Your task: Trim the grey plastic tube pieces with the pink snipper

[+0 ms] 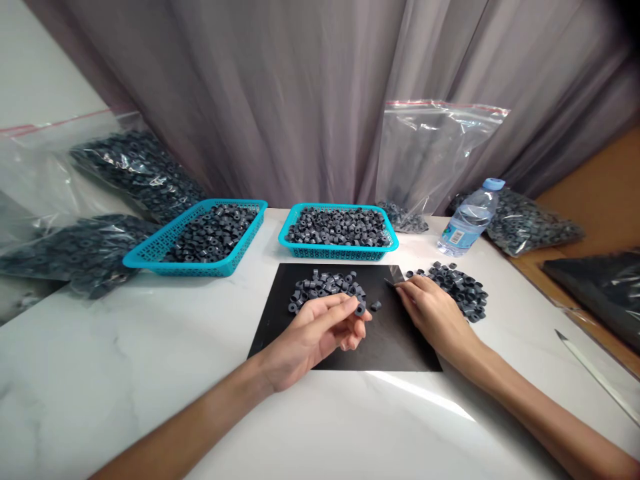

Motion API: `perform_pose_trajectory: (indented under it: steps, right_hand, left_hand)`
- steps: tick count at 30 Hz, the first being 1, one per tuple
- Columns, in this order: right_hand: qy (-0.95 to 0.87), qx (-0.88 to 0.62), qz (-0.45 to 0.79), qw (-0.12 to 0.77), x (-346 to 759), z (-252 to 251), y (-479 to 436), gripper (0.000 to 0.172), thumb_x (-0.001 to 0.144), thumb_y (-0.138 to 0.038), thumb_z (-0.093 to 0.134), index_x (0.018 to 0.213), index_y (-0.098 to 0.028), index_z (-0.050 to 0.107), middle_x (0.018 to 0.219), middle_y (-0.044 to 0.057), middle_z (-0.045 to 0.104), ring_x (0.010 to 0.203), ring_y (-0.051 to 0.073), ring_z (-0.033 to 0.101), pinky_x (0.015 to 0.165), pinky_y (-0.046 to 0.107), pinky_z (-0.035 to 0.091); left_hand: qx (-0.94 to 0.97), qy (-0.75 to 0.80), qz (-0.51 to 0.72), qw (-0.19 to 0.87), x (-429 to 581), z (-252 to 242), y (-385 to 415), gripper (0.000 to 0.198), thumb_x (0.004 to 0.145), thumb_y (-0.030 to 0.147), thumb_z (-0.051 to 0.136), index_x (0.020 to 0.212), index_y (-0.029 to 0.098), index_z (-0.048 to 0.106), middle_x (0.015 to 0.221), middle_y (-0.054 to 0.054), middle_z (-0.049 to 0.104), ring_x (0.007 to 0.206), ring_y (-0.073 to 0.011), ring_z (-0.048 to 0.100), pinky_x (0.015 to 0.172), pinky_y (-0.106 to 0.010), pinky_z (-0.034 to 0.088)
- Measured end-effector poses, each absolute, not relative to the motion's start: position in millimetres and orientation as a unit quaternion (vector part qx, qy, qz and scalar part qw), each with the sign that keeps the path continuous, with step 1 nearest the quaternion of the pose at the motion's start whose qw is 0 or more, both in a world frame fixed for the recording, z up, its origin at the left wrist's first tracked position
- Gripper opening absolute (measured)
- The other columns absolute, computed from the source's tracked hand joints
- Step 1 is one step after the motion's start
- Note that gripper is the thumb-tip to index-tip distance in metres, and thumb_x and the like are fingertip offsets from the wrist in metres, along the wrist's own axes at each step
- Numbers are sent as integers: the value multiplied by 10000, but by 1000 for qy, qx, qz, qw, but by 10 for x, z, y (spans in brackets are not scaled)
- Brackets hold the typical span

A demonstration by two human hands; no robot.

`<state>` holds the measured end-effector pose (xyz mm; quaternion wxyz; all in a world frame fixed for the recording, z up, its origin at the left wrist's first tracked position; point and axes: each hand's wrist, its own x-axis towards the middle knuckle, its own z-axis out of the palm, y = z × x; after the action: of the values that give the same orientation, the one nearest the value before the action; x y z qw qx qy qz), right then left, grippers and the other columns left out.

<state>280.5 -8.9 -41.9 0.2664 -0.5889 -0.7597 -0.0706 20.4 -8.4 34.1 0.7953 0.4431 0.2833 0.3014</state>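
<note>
A small dark grey ring-shaped part (360,309), with a hole through its middle, is pinched between the thumb and fingers of my left hand (320,327). This hand is over the black mat (380,347). Closed fingers of my right hand (430,303) grip a thin, blade-like tool (391,283) at the mat's right edge; its exact kind is unclear. Behind my left hand lies a pile of similar parts (320,285) on the mat. One loose part (376,306) sits between the hands. Another pile (465,293) is on the white table beyond my right hand.
Two blue baskets (341,253) (195,268) full of grey parts stand at the back. Plastic bags (135,173) (425,153) of parts stand left and right. A water bottle (470,220) is at the back right, and a long pale pointed tool (595,373) lies at the right.
</note>
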Motion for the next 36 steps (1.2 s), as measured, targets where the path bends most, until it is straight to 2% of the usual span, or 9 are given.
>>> perform_pose_trajectory:
  steps: [2,7,10,13,17,20,22,26,36]
  right_hand:
    - [-750,-589,-43,298,2806,-369,-94,348,1071,-385,357,921,-191,603,856,75,608,767,209,603,654,320,455]
    - [-655,-579,65,481,2696,-86,-237,240,1074,-367,382,957,-208,520,733,-4,544,622,141,527,609,275,430]
    - [-669,-523,75,523,2574,104,-388,184,1066,-305,418,998,-209,559,783,6,546,664,129,529,621,261,437]
    - [-731,-460,64,500,2468,206,-513,133,1032,-251,502,1109,-207,602,836,23,551,664,122,510,577,248,428]
    - [-801,-395,23,449,2403,187,-582,396,1009,-201,542,1403,-221,520,833,29,559,657,132,542,542,239,454]
    - [-820,-384,-21,423,2390,124,-586,511,1026,-185,502,1527,-230,412,812,27,573,638,131,560,546,239,463]
    - [-824,-384,-48,414,2380,87,-586,549,1024,-178,506,1556,-219,378,809,31,583,630,131,554,551,244,455]
    - [-823,-369,-81,424,2338,47,-596,554,1007,-124,524,1543,-210,415,790,32,597,626,133,538,565,249,440]
    - [-806,-380,-79,446,2288,46,-619,598,994,-95,532,1563,-220,397,836,51,602,676,144,555,601,260,464]
  left_hand:
    - [445,287,305,792,205,353,-86,273,932,387,693,871,121,711,791,-35,636,655,-87,535,631,-216,415]
    - [452,295,310,783,206,384,-85,280,914,392,714,857,119,696,776,-29,623,640,-83,512,626,-216,410]
    - [458,292,309,781,201,386,-85,279,913,397,714,859,125,683,812,-30,620,656,-82,508,640,-218,409]
    - [464,289,307,779,193,378,-86,285,924,405,700,852,131,662,802,-22,607,662,-83,495,650,-219,397]
    - [473,283,306,776,179,366,-88,306,948,435,660,869,141,621,745,0,566,663,-94,458,661,-229,369]
    - [474,279,297,780,178,365,-98,318,960,460,631,860,164,570,727,7,553,677,-112,455,686,-247,361]
    - [466,273,295,788,187,365,-114,325,960,463,628,835,181,529,723,16,534,680,-117,459,696,-254,355]
    - [433,257,306,808,217,352,-158,316,965,437,629,826,190,488,737,30,479,680,-113,468,690,-252,340]
    - [436,249,314,806,248,384,-205,304,997,420,581,849,182,464,778,27,431,705,-104,409,695,-235,334]
